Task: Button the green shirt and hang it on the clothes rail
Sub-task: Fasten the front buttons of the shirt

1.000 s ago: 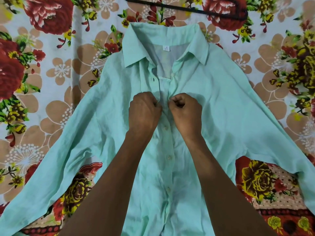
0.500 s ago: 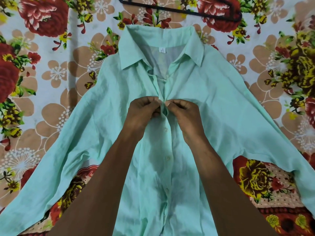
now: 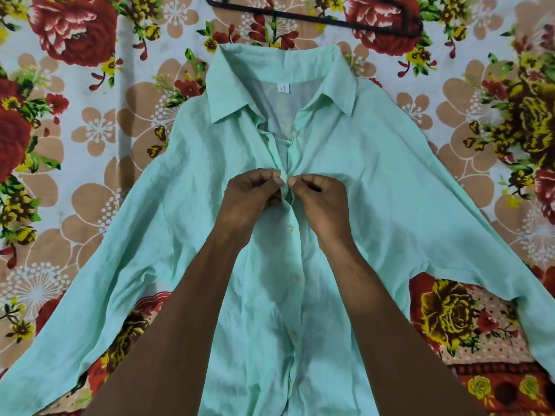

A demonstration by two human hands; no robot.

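Note:
The mint-green shirt lies face up on a flowered sheet, collar away from me, sleeves spread to both sides. My left hand and my right hand meet at the front placket, chest high. Each pinches an edge of the placket between thumb and fingers. Below my hands three buttons show closed down the front. Above them the neck stands open with one loose button near the collar. A black hanger lies beyond the collar. No clothes rail is in view.
The flowered bedsheet covers the whole surface around the shirt. The shirt's left sleeve runs to the lower left corner, the right sleeve to the right edge.
Both hands have turned from closed fists pressed on the placket to fingertips pinching its edges, at about the same chest-high spot. The view has drifted slightly.

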